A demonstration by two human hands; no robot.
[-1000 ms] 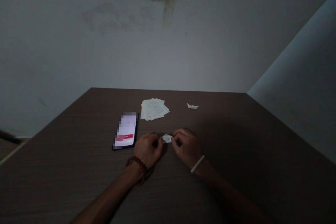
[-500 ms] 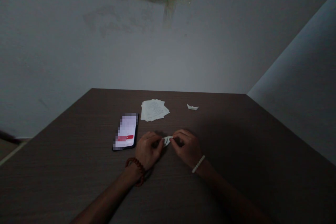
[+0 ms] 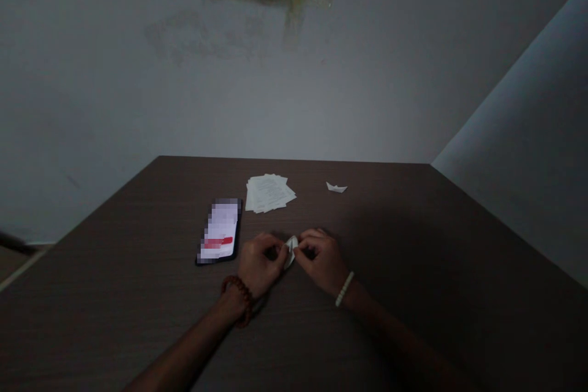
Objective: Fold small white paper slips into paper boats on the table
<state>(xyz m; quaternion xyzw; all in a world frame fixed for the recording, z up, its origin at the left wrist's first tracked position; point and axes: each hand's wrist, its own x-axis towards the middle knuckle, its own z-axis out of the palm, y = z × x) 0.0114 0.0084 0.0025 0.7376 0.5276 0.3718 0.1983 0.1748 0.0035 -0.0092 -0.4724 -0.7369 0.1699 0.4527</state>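
Observation:
Between my fingertips, just above the dark table, is a small folded piece of white paper (image 3: 291, 252), tilted and partly covered by the fingers. My left hand (image 3: 260, 263) pinches its left side between thumb and fingers; a reddish-brown bead bracelet circles that wrist. On the right edge, my right hand (image 3: 324, 260) is closed in a pinch too, with a pale bead bracelet at the wrist. Fold details of the paper are too small to make out.
A phone (image 3: 219, 233) with a lit screen lies left of my left hand. Behind the hands is a loose stack of printed paper sheets (image 3: 269, 193). A small folded paper boat (image 3: 337, 187) rests to the right of the stack. The table (image 3: 381, 331) meets a wall at the back.
The paper has turned from lying crosswise between the hands to a steeper tilt, and its shape has changed. My right hand has shifted slightly left, closer to my left hand.

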